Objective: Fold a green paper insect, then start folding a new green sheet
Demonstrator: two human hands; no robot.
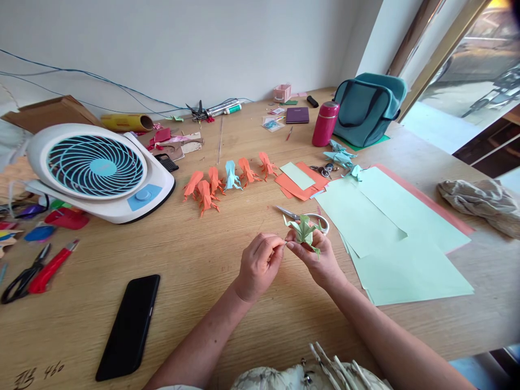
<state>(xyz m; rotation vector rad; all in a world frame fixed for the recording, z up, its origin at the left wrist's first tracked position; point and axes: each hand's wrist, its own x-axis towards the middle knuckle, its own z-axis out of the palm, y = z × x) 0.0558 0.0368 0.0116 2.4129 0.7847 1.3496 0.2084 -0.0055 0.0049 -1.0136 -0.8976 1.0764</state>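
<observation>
A light green folded paper figure (pixel 304 231) with several thin limbs is held in my right hand (pixel 319 262), gripped between thumb and fingers. My left hand (pixel 262 262) is closed beside it, thumb and forefinger pinching the tip of one thin limb of the same figure. Just behind the figure, white-handled scissors (pixel 323 221) lie on the table, partly covered by it. Farther back stands a group of orange folded paper figures (pixel 206 196) with one light blue figure (pixel 232 175) among them.
Light green paper sheets (pixel 410 271) lie to the right, with orange paper (pixel 303 189) behind. A black phone (pixel 129 325) is at front left, near a white fan (pixel 101 168), a red cutter (pixel 52 268) and black scissors (pixel 26 276). A red bottle (pixel 325 124) stands beside a teal bag (pixel 365 111).
</observation>
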